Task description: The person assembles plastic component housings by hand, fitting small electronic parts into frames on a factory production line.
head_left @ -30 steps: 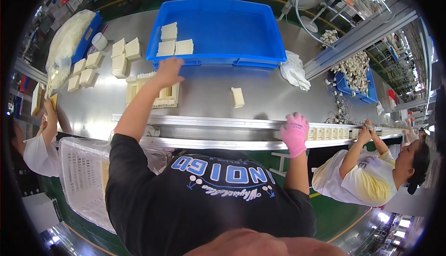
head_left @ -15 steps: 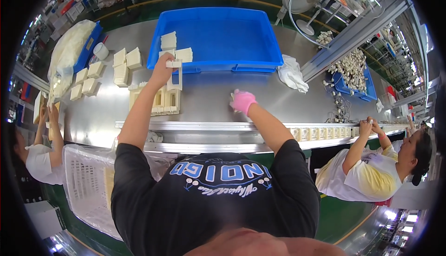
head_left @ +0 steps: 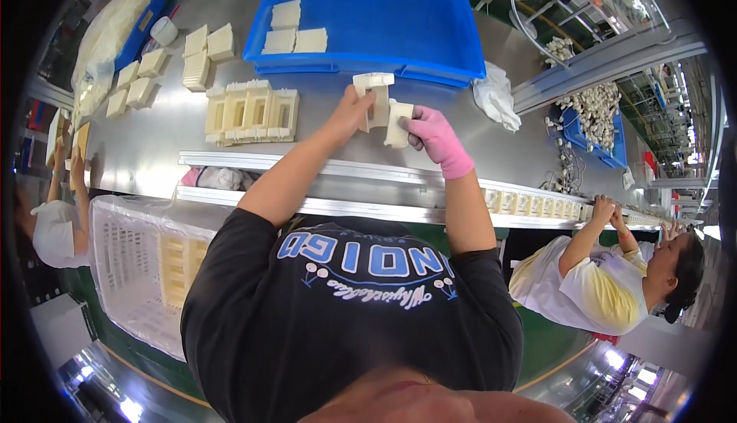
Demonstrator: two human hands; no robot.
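Note:
My bare left hand (head_left: 350, 114) is closed on a cream plastic frame (head_left: 375, 80), an open box-like part held above the metal table in front of the blue tray. Just to its right, my right hand (head_left: 437, 137), in a pink glove with greyish fingertips, pinches a smaller cream plastic piece (head_left: 397, 125). The two parts are side by side; whether they touch I cannot tell. A row of similar cream frames (head_left: 252, 113) stands on the table left of my left hand.
The large blue tray (head_left: 368, 64) holds several cream parts (head_left: 281, 41) in its left corner. More cream stacks (head_left: 196, 70) lie to the left. A metal rail (head_left: 338, 168) runs along the near edge. A white cloth (head_left: 495, 99) lies right. Co-workers (head_left: 591, 281) sit on both sides.
My left hand has moved right with the cream frame, away from the tray's left corner. My right hand has risen toward it and now shows a cream piece. The view has shifted.

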